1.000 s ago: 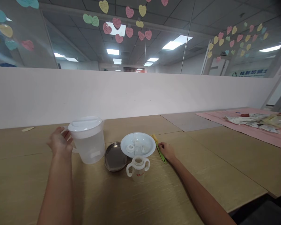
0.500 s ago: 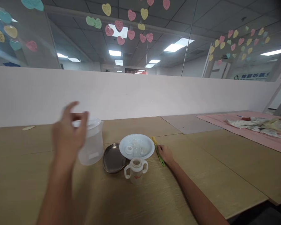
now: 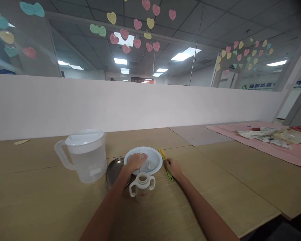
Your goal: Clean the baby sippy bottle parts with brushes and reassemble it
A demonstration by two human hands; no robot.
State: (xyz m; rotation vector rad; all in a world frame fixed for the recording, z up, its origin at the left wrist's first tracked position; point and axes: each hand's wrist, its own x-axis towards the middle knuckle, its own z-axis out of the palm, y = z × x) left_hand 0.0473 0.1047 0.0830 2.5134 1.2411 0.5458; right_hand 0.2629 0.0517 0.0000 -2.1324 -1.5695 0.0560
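My left hand (image 3: 137, 161) reaches into a shallow white bowl (image 3: 157, 166), its fingers curled over small parts there; what they grip is hidden. A small white piece (image 3: 148, 165) lies beside them in the bowl. My right hand (image 3: 174, 167) is on the table with its fingers closed on the green handle of a brush (image 3: 169, 174) that has a yellow head. A clear baby bottle (image 3: 142, 187) with two handles and no lid stands upright in front of the bowl. Under my left forearm, a round metal plate (image 3: 111, 172) is partly covered.
A lidded, translucent plastic pitcher (image 3: 87, 160) stands left of the plate. Far left lies a flat, pale wooden piece (image 3: 21, 142). On the right, a pink cloth (image 3: 261, 142) bears crumpled bags and papers. A white wall (image 3: 130, 107) runs along the table's back edge.
My left hand has come down from in front of the pitcher, moving right into the bowl. My right hand stays at the brush. The view has shifted slightly.
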